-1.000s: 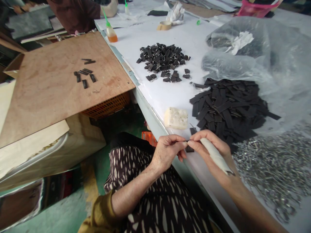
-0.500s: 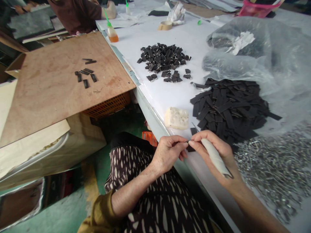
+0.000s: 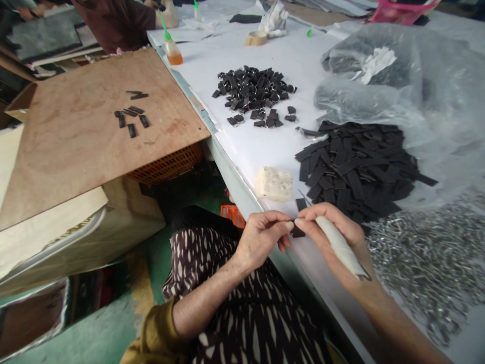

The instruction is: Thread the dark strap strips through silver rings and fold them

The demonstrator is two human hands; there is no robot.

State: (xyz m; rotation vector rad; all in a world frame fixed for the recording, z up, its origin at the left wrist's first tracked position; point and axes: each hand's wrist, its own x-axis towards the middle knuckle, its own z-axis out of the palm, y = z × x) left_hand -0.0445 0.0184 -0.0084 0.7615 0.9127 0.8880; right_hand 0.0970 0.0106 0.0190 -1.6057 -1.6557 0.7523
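Note:
My left hand (image 3: 263, 237) is closed in a pinch at the table's front edge, on a small dark piece mostly covered by the fingertips. Meeting it there, my right hand (image 3: 333, 237) pinches the same spot and also holds a tool with a pale wrapped handle (image 3: 341, 250), its thin tip pointing up and left. Just beyond the fingers is a cream block (image 3: 274, 183). A heap of black strips (image 3: 356, 167) lies behind my right hand, metal rings (image 3: 424, 263) to its right. Farther back sits a pile of black folded tabs with rings (image 3: 253, 88).
A wooden board (image 3: 87, 126) with several dark pieces stands at the left. On the white table are a glue bottle (image 3: 174, 53), a tape roll (image 3: 256, 38), plastic bags (image 3: 424, 91) and a pink basket (image 3: 401, 12). Another person's arm (image 3: 166, 15) rests at the far left.
Both hands stay together at nearly the same spot. The right hand and the wrapped handle have turned slightly; the whole view has shifted a little.

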